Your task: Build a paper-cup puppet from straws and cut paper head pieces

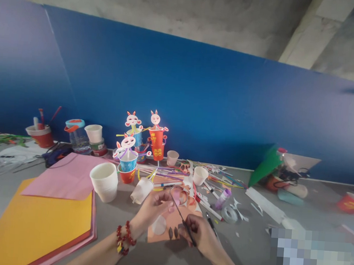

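Note:
In the head view my right hand [198, 233] is closed round the dark handles of a pair of scissors [180, 213], its thin blades pointing up and to the left. My left hand [156, 207] pinches a small pink paper piece [176, 195] at the blade tips; whether the blades touch it I cannot tell. Beneath both hands lies an orange paper sheet [189, 214]. On it rest a pale paper disc [158, 225] and two small dark leaf-shaped pieces [170, 233]. A white paper cup [142, 190] lies tilted just beyond my left hand.
Paper-cup rabbit figures [157, 137] stand near the blue wall [169, 75]. Stacked white cups [103, 182] and coloured sheets [59, 213] are to the left. A glue stick [223, 198], a tape roll [229, 213], markers [209, 209] and paper scraps lie to the right.

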Demonstrator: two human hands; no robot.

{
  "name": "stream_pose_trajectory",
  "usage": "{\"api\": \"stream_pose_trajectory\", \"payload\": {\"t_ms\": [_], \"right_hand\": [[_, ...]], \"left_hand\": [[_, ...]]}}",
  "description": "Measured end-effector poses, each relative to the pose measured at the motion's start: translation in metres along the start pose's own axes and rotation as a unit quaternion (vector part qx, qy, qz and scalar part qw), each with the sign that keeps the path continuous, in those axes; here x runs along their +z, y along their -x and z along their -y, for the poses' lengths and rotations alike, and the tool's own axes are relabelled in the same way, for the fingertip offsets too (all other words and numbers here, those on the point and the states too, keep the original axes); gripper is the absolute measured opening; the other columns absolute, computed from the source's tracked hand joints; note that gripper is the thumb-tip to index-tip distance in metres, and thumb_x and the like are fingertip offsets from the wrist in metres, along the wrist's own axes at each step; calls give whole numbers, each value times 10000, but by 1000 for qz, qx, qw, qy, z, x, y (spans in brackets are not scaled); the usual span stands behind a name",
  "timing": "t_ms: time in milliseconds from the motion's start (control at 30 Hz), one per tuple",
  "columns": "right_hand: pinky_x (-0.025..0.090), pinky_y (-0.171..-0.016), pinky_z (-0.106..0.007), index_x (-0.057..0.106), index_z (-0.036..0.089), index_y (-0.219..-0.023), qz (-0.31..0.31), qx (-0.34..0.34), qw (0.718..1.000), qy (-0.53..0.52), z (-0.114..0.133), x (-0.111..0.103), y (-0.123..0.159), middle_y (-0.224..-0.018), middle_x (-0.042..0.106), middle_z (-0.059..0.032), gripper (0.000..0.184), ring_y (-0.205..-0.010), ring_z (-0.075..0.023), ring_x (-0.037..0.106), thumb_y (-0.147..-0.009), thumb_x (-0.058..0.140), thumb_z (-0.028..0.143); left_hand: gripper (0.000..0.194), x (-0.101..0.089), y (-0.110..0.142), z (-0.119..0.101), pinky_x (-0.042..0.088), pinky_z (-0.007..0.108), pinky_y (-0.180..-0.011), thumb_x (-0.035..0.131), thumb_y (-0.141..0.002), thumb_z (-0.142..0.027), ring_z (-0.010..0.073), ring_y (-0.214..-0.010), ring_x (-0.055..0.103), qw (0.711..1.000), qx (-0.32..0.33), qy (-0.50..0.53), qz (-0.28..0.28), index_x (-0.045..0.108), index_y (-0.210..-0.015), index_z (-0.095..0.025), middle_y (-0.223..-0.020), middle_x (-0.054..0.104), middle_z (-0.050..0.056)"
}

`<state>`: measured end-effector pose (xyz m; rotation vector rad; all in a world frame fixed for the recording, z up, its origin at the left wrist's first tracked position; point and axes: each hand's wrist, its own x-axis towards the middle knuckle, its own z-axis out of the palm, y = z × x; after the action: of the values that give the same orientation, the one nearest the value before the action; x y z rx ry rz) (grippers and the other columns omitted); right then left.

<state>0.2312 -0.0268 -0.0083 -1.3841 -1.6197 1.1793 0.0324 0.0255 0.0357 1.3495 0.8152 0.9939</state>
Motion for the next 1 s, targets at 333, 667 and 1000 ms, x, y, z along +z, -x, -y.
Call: {"api": "stream_pose_trajectory", "payload": {"t_ms": [333,667,1000], "right_hand": [[306,-522,-256,573,222,-653,-98,31,952,288,-4,-29,29,-625,638,-16,349,-577,-181,569,-779,672,531],[423,-664,-288,692,227,-881,-73,52,870,485,24,-34,41,-931,748,-77,113,-891,-273,703,-795,683,300],[367,-580,-276,663,240,-789,-70,99,898,423,20,-45,44,-815,762,-40,244,-801,-272,717,-787,697,482]], "left_hand": [[202,2,1,-1,474,324,-757,696,-780,-349,221,-814,659,998,-52,28,-37,758,-814,-159,-851,752,84],[204,4,3,2,460,294,-684,733,-727,-377,185,-726,615,994,-70,19,-80,713,-728,-174,-731,691,22],[225,3,-1,5,430,259,-580,742,-707,-369,139,-599,574,995,-75,-33,-53,676,-674,-156,-629,638,-3]]}}
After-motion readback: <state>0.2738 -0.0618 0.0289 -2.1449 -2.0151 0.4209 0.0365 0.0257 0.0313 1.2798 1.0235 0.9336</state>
